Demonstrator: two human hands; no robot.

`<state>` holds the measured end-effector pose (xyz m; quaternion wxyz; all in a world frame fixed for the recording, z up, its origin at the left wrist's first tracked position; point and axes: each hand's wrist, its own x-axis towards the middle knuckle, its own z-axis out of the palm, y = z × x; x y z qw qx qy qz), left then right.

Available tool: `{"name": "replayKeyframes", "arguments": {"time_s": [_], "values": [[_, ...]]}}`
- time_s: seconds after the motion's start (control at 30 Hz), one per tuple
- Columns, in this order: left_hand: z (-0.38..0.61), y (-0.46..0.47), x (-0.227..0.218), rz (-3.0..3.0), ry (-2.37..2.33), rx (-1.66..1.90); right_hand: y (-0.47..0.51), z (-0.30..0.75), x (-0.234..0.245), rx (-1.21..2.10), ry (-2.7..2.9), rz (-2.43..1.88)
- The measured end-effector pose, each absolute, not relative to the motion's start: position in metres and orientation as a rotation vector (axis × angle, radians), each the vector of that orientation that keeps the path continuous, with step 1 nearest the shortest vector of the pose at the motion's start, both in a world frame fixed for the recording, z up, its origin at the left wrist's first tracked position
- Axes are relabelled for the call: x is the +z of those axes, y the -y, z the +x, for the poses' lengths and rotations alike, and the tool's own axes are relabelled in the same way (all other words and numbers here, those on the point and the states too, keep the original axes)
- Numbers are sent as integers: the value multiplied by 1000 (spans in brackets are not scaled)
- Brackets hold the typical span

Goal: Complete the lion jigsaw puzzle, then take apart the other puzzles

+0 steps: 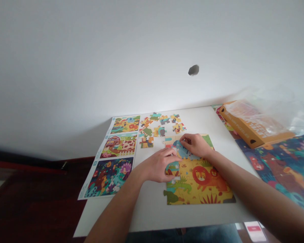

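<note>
A partly joined jigsaw puzzle (202, 184) with a lion on a yellow ground lies on the white table (152, 212). My left hand (158, 165) rests on its left edge, fingers curled and pressed on a puzzle piece by the blue elephant part. My right hand (196, 144) sits at the puzzle's upper part, fingertips pinched on a piece there. Several loose puzzle pieces (162, 126) lie scattered just beyond the puzzle, toward the wall.
A reference sheet (114, 157) with three printed pictures lies at the left of the table. An orange box (253, 126) under a clear plastic bag (271, 108) stands at the right, on a dark finished puzzle (283, 165). The white wall rises right behind the table.
</note>
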<state>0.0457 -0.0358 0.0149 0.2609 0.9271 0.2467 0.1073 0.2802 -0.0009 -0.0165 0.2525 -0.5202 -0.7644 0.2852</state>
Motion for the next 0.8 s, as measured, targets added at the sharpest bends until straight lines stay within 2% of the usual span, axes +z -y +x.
{"name": "replayKeyframes", "arguments": {"time_s": [0.23, 0.5, 0.8], "values": [[36, 33, 16, 2509, -747, 315, 0, 282, -17, 781, 2108, -1383], [14, 30, 32, 2420, -930, 163, 0, 283, -13, 777, 2126, -1381], [10, 98, 42, 2389, -993, 108, -1, 284, -15, 800, 2118, -1377]]}}
